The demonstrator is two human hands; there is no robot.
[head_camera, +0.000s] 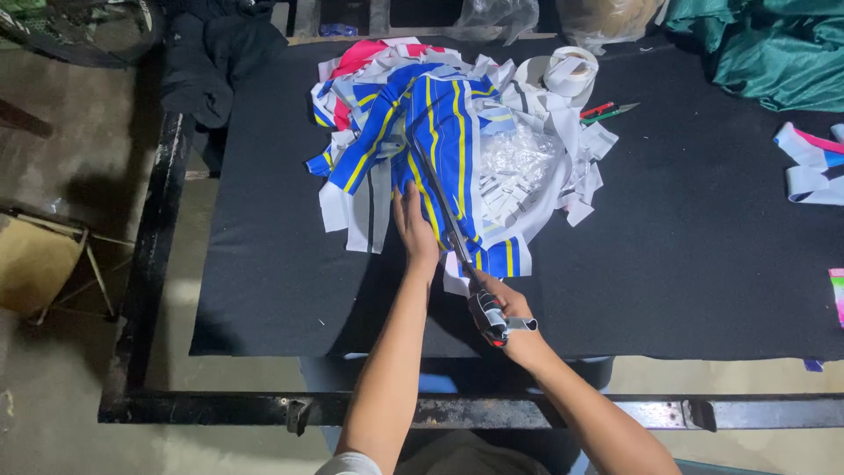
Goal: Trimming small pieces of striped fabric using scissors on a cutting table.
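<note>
My right hand [499, 310] grips the taped handles of long scissors [444, 211], whose blades reach up across a blue fabric piece with yellow stripes [444, 132]. My left hand [413, 229] lies flat on that blue piece just left of the blades, fingers together. The blue piece tops a heap of white, blue and pink fabric strips [387, 97] on a black mat [686, 255].
A white tape roll [570, 69] and small red-and-green snips [607, 111] lie behind the heap. More strips [809, 167] lie at the right edge, green cloth [774, 48] at back right. The mat rests on a metal frame [440, 409]; dark clothing [211, 53] hangs at back left.
</note>
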